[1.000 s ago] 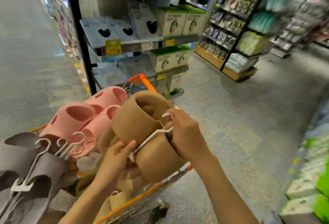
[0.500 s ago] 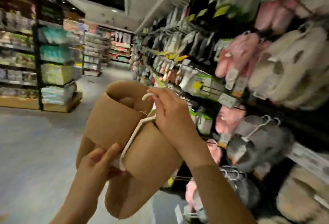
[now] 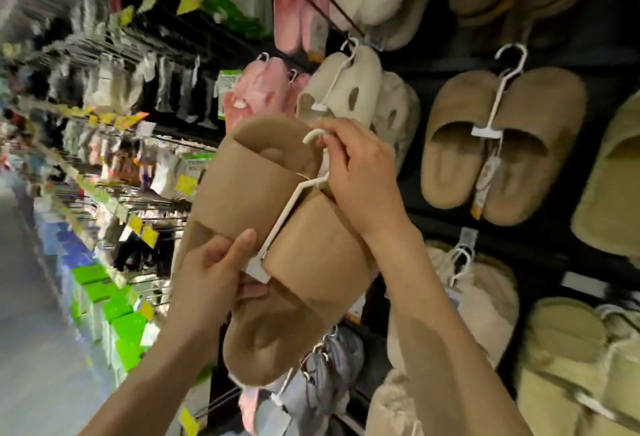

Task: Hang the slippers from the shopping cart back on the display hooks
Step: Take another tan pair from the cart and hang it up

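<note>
A pair of tan slide slippers (image 3: 252,200) on a white plastic hanger (image 3: 287,213) is held up in front of the slipper display. My right hand (image 3: 360,179) pinches the hanger's hook near its top. My left hand (image 3: 214,272) grips the lower end of the pair by the hanger's clip. A bare dark display hook (image 3: 329,2) juts out above, between pink and cream slippers. The shopping cart is out of view.
The display wall holds brown fuzzy slippers (image 3: 502,144), cream slippers (image 3: 343,89), pink slippers (image 3: 256,96) and olive slippers (image 3: 606,189) on hangers. Grey slippers (image 3: 329,366) hang low. Blurred shelves of small goods run along the aisle at left.
The view has swung from the cart and aisle round to the slipper wall. Both hands have carried the tan pair up close to the display, keeping the same hold.
</note>
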Demonstrator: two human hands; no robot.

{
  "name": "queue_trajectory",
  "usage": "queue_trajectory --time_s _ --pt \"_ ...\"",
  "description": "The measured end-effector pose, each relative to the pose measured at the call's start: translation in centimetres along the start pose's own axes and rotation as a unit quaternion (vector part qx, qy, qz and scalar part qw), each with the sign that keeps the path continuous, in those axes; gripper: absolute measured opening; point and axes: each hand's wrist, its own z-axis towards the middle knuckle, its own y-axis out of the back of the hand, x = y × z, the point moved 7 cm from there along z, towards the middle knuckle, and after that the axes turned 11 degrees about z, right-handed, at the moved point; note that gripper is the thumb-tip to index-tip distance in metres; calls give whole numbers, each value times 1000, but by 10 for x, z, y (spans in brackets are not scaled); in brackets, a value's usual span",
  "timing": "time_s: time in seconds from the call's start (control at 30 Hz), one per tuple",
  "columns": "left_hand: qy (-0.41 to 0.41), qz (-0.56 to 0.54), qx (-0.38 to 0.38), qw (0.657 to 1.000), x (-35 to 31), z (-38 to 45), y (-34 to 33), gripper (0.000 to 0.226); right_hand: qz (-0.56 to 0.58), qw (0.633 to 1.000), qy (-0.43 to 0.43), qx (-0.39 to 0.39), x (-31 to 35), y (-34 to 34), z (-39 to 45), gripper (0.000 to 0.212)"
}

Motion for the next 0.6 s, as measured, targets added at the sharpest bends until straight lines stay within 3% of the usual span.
queue_trajectory --time_s 0.33,0.5,0.6 --pt "-90 10 218 972 -58 82 -92 34 -146 974 -58 -164 -38 75 34 19" --pt "-135 36 303 943 -104 88 -167 36 -248 928 -108 -256 -56 145 44 18" --pt "-131 38 356 925 -118 84 -213 31 -331 894 -143 -267 -64 181 54 20"
